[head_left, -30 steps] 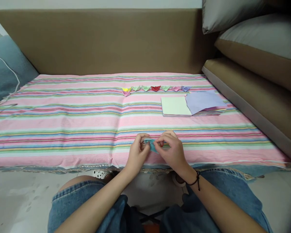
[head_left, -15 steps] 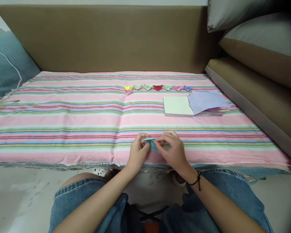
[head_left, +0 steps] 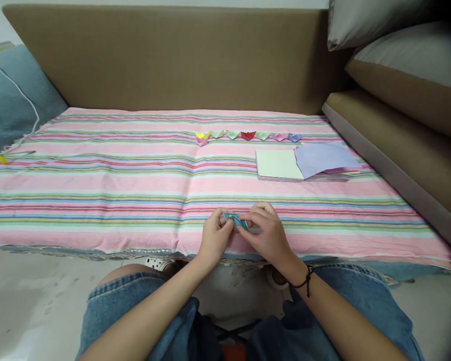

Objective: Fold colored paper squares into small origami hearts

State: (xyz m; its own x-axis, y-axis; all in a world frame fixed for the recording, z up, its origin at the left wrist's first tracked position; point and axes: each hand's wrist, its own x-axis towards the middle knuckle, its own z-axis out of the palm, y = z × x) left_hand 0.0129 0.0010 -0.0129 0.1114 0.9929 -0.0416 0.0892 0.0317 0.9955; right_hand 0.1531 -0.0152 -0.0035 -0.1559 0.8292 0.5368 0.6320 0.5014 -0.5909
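You are pinching the blue paper (head_left: 236, 219) at 2 ends with left hand (head_left: 215, 234) and right hand (head_left: 267, 229), apparently for steadying its folds, working nearer yourself than the paper stack (head_left: 278, 164).

L hand (head_left: 215, 236), R hand (head_left: 269, 231) close tog., both hands pinching, forearms (head_left: 148, 317) angled inwd

Teal paper (head_left: 237, 220), lilac sheet (head_left: 323, 157), striped cloth (head_left: 97, 185) (mainly pink)

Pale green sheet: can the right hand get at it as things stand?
Probably not without letting go: the right hand pinches the teal paper, as does the left hand. The way to the pale green sheet, across striped cloth, looks free.
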